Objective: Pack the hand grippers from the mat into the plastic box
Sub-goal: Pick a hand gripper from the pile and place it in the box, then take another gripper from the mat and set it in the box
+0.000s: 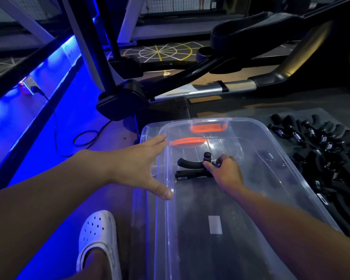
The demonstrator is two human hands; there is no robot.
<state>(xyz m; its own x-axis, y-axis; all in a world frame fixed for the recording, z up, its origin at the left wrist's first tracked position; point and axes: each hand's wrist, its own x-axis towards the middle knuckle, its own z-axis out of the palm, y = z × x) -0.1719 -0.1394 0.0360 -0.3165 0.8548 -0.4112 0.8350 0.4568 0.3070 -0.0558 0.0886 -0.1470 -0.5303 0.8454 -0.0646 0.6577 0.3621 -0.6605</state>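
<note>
- The hand gripper [192, 168] lies low inside the plastic box [190, 249], near its far end, with its two black handles pointing left and the spring end toward your right hand [224, 170].
- Your right hand reaches down into the box and pinches the gripper at the spring end, thumb and fingers curled round the metal part.
- Your left hand [137, 164] is spread flat with straight fingers at the box's left rim and holds nothing; it seems to steady the box, though I cannot tell how firmly it presses.
- This looks like the first gripper packed; the rest of the box floor shows only a white label.
- The gripper should handle as light and stiff, and not fragile. The padded handles likely give a sure hold. The spring end is compact for one-handed carrying, but bare metal may be slicker.
- Because the handles splay apart, expect them to hook into one another; lifting one by a single handle may drag its neighbours.
- The remaining hand grippers [321, 158] lie in a dense black pile on the mat [247, 112], just right of the box.
- An orange latch [207, 128] sits on the box's far end.
- Beyond stand an exercise machine [190, 77] and a blue-lit strip; a white clog [98, 235] is on the floor near you.
</note>
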